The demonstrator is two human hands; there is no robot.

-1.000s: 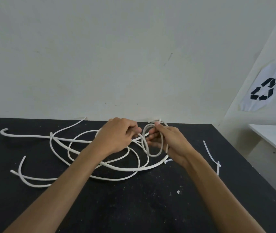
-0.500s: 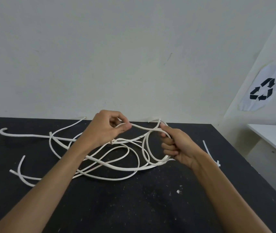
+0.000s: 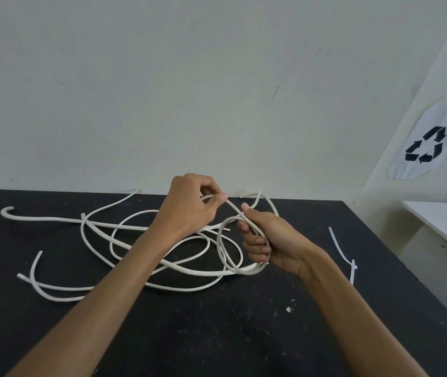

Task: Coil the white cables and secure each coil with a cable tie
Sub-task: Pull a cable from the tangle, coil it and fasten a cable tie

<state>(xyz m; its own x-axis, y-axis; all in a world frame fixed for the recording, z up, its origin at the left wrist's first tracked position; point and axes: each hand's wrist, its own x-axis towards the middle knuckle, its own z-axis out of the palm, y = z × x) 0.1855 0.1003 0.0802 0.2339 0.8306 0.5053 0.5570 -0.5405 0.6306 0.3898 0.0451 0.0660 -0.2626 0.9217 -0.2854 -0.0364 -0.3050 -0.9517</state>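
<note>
Your left hand [image 3: 189,205] has moved closer to your right, pinching the cable [image 3: 162,268] strand. Black table [image 3: 217,336] carries the tangle; right hand [image 3: 268,240] grips the coil [image 3: 229,248]; cable tie [image 3: 343,254] lies right.

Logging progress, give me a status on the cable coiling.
Left hand pinches white cable. Right hand grips small coil. Loose cable tangled on table; cable tie untouched.
</note>
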